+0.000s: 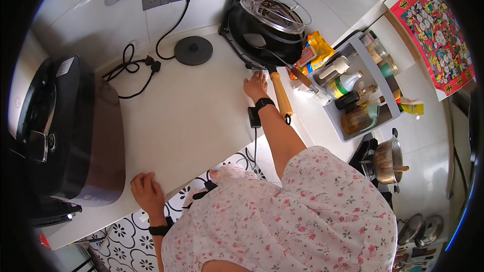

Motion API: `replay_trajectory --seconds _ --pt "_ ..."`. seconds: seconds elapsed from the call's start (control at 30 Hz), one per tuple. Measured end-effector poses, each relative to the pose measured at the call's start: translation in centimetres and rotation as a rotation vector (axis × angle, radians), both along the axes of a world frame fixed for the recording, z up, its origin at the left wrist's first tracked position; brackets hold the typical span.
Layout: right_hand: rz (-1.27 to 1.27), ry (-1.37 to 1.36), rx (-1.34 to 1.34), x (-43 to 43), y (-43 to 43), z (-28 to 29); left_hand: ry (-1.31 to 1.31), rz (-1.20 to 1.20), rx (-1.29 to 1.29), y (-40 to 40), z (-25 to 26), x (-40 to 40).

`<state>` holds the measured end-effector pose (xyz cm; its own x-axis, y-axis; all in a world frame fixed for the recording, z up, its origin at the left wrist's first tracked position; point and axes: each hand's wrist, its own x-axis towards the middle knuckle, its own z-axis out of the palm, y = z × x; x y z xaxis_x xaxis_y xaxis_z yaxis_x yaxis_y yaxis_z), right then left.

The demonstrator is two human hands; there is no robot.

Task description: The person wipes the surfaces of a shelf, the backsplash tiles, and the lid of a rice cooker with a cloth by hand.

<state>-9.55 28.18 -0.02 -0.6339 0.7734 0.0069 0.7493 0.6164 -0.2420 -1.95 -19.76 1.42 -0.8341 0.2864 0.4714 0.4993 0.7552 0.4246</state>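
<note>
My left hand (148,192) rests on the front edge of the white countertop (185,109), beside a dark rice cooker (87,132). Its fingers are slightly bent and apart, with nothing in them. Farther back on the right, my right hand (257,85) lies palm down on the counter, just left of the wooden handle (281,96) of a black wok (264,41). Something pale and see-through, perhaps a wipe or plastic film, shows at its fingertips; whether the fingers grip it is hidden. A black box with a cable (255,117) hangs by the right wrist.
A round kettle base (193,50) and loose black plugs (152,63) lie toward the wall. A spatula (280,58) leans across the wok, beneath a steel rack (276,11). Right of it stand a yellow packet (315,54), a grey bottle caddy (378,79) and a pot (387,160) on the stove.
</note>
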Motion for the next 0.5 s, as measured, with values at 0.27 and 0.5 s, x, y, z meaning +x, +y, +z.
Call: replay_trajectory --seconds 0.27,0.5 --pt "0.28 0.313 0.001 0.0 2.0 -2.1 -0.008 -0.007 -0.066 0.1 -0.1 -0.1" --pt "0.727 0.526 -0.335 3.7 -2.0 0.2 -0.016 -0.014 -0.08 -0.2 -0.1 0.2"
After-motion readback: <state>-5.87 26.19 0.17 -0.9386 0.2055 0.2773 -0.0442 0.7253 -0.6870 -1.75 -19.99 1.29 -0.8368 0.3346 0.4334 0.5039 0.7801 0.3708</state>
